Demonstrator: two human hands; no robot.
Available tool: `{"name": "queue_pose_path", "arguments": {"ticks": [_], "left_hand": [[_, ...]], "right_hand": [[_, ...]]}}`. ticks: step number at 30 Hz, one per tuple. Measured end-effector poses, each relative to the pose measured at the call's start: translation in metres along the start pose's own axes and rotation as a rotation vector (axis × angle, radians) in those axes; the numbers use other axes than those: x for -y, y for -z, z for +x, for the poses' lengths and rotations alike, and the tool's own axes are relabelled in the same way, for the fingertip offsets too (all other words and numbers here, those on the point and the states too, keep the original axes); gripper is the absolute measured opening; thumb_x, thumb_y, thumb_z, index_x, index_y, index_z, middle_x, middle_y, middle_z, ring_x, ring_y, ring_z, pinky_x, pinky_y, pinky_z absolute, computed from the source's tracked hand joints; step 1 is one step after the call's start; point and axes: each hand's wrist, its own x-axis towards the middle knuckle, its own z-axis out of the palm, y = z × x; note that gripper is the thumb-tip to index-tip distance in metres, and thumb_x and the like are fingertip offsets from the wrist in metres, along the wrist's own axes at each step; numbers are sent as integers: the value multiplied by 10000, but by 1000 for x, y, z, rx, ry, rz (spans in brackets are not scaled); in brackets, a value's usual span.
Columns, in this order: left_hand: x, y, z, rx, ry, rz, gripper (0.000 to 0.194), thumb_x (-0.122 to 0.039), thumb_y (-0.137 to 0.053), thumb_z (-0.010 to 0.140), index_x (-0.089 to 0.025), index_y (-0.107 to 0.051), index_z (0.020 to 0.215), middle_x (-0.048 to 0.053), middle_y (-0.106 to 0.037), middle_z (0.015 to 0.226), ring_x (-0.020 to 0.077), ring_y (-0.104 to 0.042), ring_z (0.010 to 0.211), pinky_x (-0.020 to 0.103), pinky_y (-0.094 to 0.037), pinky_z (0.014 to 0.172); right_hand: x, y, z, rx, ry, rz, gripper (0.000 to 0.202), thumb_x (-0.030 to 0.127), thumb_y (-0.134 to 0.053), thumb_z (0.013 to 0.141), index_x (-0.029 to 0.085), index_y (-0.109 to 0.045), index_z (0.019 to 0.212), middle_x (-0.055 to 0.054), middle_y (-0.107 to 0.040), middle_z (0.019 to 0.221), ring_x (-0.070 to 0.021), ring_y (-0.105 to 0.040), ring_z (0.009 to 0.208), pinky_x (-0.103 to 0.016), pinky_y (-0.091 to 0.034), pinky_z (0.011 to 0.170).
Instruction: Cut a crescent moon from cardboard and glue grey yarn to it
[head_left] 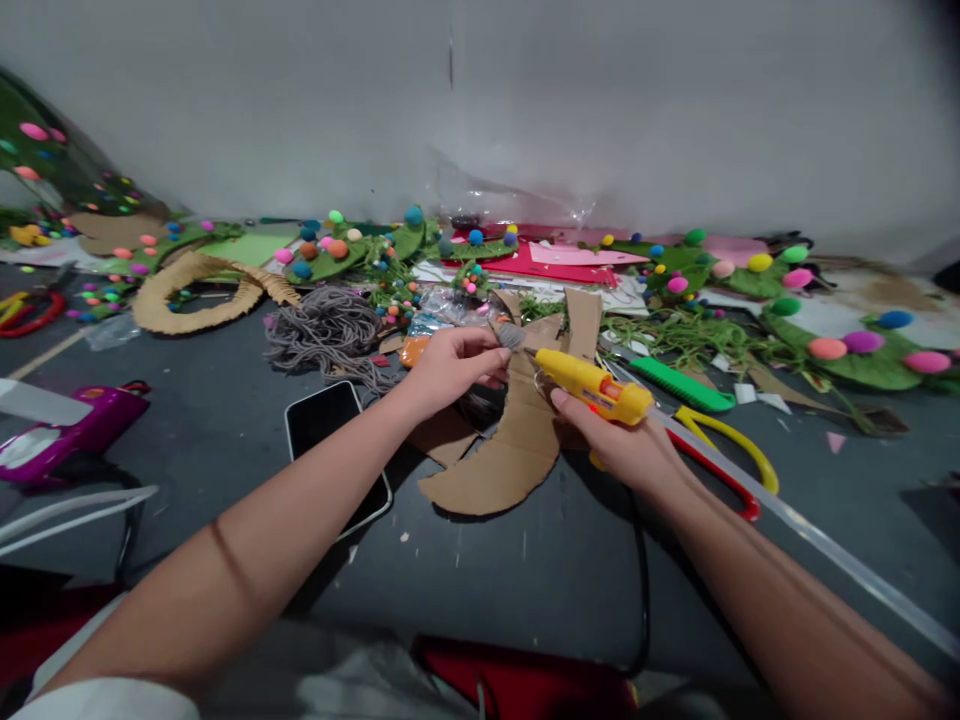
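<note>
My left hand (461, 365) pinches the upper end of a curved piece of brown cardboard (510, 455), cut like a crescent. Grey yarn (511, 337) is wrapped around that end, close to my fingertips. In my right hand (619, 440) is a yellow hot glue gun (589, 382), a long clear glue stick (810, 550) running out of its back. The gun's nozzle points left at the cardboard, just beside the yarn wrap; whether it touches cannot be made out. A loose heap of grey yarn (326, 328) lies behind my left wrist.
A phone (322, 420) lies under my left forearm. Scissors with red and yellow handles (731, 450) and a green-handled cutter (682, 385) sit at right. A purple glue gun (82, 435) and a cardboard ring (187, 310) are at left. Pom-pom decorations (337, 255) line the wall.
</note>
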Motion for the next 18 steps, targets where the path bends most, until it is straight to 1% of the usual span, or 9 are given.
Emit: {"name": "queue_pose_path", "arguments": {"ticks": [3,5,8,10,14,16,18], "left_hand": [[1,1,0,0,5,-11,198,-311,-755,825,-147,-652,783,-8,-681,710,105,-681,648,246,-615,691],[1,1,0,3,7,-27,218,-319,-766,817,-145,-642,772,-12,-674,701,103,-681,647,242,-616,697],[2,1,1,6,1,-27,209,-316,-759,826,-146,-648,775,-11,-677,704,98,-682,649,237,-615,701],[1,1,0,0,-1,-21,201,-309,-760,824,-150,-649,774,-11,-678,705,98,-681,649,236,-614,701],[0,1,0,13,2,-30,219,-324,-770,816,-150,-646,766,-11,-671,701,97,-677,645,232,-608,691],[0,1,0,16,1,-25,218,-332,-764,818,-151,-650,774,-9,-673,701,99,-677,644,235,-608,691],[0,0,0,5,4,-14,212,-331,-759,818,-152,-651,782,-9,-675,701,101,-679,644,239,-612,693]], "right_hand": [[2,-1,-2,-21,32,3,387,578,-670,853,216,-649,720,-18,-655,661,-176,-612,597,-305,-488,561],[4,-1,-4,-22,50,-6,383,583,-666,863,214,-673,760,-23,-683,709,-180,-631,637,-305,-500,594],[9,-2,-7,20,39,21,349,558,-663,869,212,-705,842,-38,-714,771,-193,-648,670,-312,-512,600],[11,-2,-8,12,30,43,329,541,-677,851,215,-698,816,-37,-701,741,-193,-640,651,-316,-515,592],[13,1,-7,-67,80,38,339,544,-686,844,223,-675,738,-27,-675,686,-187,-636,637,-312,-512,603],[11,2,-7,-55,76,28,347,557,-680,852,221,-683,765,-29,-681,693,-190,-638,637,-307,-500,582],[9,2,-6,-32,42,20,364,571,-671,855,217,-677,771,-30,-674,681,-189,-625,616,-304,-482,551]]}}
